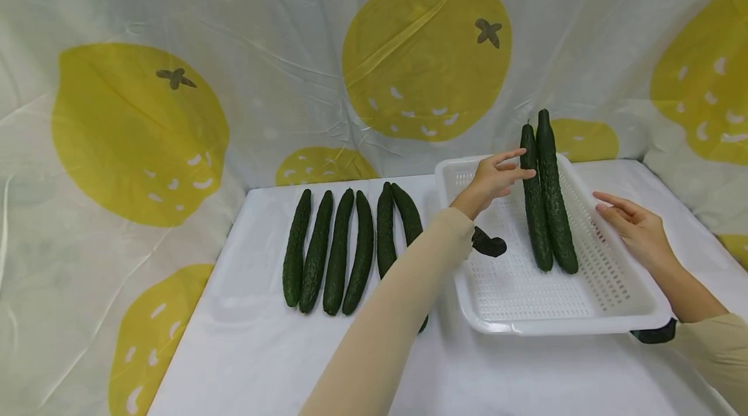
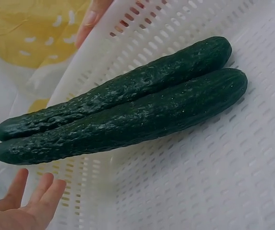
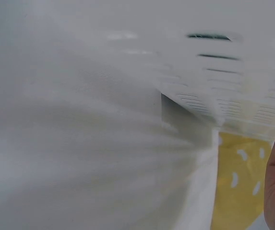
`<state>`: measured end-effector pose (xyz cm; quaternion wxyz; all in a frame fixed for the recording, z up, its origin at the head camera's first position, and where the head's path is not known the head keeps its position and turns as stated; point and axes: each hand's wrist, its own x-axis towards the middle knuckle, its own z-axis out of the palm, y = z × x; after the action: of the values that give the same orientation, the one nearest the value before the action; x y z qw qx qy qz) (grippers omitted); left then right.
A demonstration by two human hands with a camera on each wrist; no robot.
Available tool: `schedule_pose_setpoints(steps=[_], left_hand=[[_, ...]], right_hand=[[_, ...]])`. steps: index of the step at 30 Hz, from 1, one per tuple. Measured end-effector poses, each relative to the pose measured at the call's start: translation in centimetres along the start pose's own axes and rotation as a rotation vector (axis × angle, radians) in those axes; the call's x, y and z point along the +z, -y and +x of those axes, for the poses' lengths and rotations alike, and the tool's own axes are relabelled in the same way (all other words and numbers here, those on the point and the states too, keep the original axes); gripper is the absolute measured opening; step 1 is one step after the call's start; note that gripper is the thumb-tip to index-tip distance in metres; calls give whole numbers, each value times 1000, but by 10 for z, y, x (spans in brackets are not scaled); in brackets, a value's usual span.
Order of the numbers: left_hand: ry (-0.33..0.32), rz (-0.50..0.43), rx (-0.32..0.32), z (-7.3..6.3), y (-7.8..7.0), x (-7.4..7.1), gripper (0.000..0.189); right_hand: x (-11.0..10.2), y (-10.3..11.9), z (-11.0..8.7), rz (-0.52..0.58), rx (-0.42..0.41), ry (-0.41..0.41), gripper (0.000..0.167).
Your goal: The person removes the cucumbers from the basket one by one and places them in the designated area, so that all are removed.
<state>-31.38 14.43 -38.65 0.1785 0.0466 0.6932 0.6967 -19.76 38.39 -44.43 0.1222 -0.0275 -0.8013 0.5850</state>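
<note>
Two dark green cucumbers lie side by side in a white perforated plastic basket (image 1: 546, 328), the left cucumber (image 1: 534, 208) touching or nearly touching the right cucumber (image 1: 558, 215). Their far ends rise over the basket's far rim. My left hand (image 1: 493, 177) is beside the left cucumber, fingers spread and extended. In the left wrist view, a gap shows between these fingers (image 2: 43, 194) and the cucumbers. Outside the basket's right wall is my right hand (image 1: 634, 228), with its fingers extended by the rim; whether they touch it I cannot tell. Neither hand grips anything.
Several more cucumbers (image 1: 337, 254) lie in a row on the white-covered table (image 1: 245, 338), left of the basket. My left sleeve (image 1: 397, 312) partly covers the rightmost ones. Behind the table hangs a white cloth (image 1: 280, 33) with yellow fruit prints.
</note>
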Motion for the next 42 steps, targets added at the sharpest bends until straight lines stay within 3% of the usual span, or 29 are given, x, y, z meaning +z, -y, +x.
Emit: schedule_pose_setpoints(steps=[13,19,33,42], left_hand=[[-52,28,-7,6,20,20,40],[-47,48,-2,7,26,25,41],[-39,84,68,9,29,31,50],[-82,145,106,16,34,34,53]], right_hand=[[2,-3,-4,-6,-15,-6,32],[3,-6,-2,23,-14,-7,32],[1,-4,1,-2,-25,-7,33],[0,1,0,12,-20,-3,33]])
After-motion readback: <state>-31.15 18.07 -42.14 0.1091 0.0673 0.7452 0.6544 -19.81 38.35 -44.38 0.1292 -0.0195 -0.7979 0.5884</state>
